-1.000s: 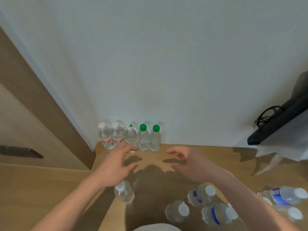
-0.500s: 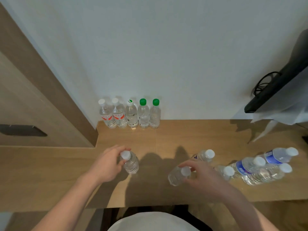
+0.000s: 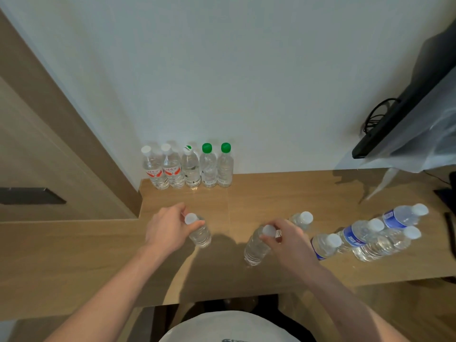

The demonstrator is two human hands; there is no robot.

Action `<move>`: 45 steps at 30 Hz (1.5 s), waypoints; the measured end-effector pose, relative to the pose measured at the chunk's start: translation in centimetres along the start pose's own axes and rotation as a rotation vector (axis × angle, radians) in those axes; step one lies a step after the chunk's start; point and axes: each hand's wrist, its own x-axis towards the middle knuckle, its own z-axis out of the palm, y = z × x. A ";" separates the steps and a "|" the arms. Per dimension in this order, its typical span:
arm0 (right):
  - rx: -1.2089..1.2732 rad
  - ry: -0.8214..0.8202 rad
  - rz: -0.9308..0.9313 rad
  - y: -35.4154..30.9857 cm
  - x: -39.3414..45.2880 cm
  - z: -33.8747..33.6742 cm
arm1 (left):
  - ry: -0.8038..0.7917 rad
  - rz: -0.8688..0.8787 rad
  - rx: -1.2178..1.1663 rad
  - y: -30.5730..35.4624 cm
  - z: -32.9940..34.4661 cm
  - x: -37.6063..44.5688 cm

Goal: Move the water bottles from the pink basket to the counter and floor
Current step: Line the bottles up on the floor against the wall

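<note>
counter (image 3: 283,193) middle: open | back bottle row (image 3: 190,166) blocks | right cluster (image 3: 365,235) blocks

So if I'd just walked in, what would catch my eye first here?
Probably the two bare hands at the middle of the wooden counter, the left hand and the right hand each gripping a clear plastic white-capped bottle by its top. Next, the neat row of five clear upright bottles against the white wall, two with green caps.

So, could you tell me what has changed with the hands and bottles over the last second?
Both hands drew back from the row at the wall and took hold of bottles near the counter's front: the left hand grips a white-capped bottle, the right hand another. The five bottles by the wall and the cluster on the right stayed put.
</note>
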 end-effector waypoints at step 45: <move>-0.094 -0.184 0.048 9.2 5.7 -11.6 | -0.274 0.508 0.034 22.2 8.0 5.5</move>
